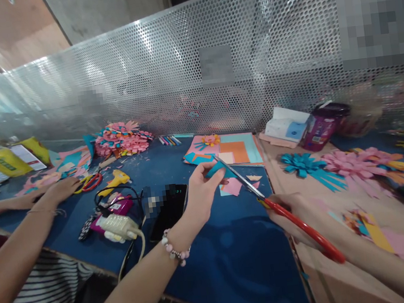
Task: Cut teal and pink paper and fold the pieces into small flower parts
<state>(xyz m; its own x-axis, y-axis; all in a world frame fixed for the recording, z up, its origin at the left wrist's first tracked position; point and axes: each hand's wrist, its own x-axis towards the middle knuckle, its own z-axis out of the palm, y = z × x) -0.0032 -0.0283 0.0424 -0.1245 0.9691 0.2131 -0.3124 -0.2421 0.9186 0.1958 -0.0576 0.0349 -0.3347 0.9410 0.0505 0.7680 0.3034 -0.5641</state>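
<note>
My left hand (201, 193) pinches a small blue paper piece (218, 170) above the blue table (214, 257). A beaded bracelet (175, 249) sits on that wrist. My right hand (291, 216) grips red-handled scissors (285, 212), whose metal blades (239, 179) are at the blue paper piece. A pink paper scrap (233, 187) lies on the table just under the blades.
A stack of coloured paper sheets (234, 150) lies behind my hands. Blue and pink paper flowers (335, 165) rest on brown board at right. A black phone (168, 211), power strip (119, 225) and yellow glue gun (116, 180) sit left. Another person's arms (31, 224) reach in from the left. A perforated metal screen (179, 76) closes the back.
</note>
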